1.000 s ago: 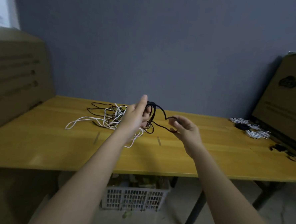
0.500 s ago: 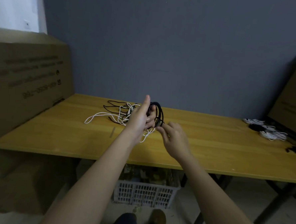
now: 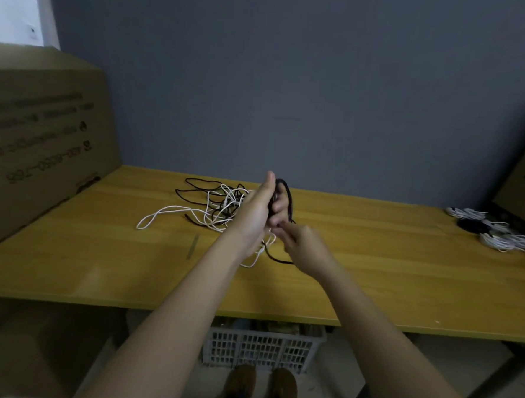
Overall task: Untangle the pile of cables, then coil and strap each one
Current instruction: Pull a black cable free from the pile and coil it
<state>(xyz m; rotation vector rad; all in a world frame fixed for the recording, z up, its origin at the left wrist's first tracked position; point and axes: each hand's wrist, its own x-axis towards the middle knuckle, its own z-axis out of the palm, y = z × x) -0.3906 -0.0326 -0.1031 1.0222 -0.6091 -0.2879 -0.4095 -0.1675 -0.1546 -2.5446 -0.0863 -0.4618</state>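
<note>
The left hand held a partly wound black cable coil upright above the worktop, fingers curled through the loops and thumb straight up. The right hand sat just below it, its grip pinched on the loose black tail, which dipped to the wood and ran back under the hands. The tangled pile of white and black cables lay just behind the left hand, a white strand looping beneath the wrist. The likeliest trouble seemed to be that tail snagging the white strand, so the next wrap would drag the pile along or wind white cable into the coil. A slack left hold might also let the loops spring open. Finished bundles lay well apart at the right.
</note>
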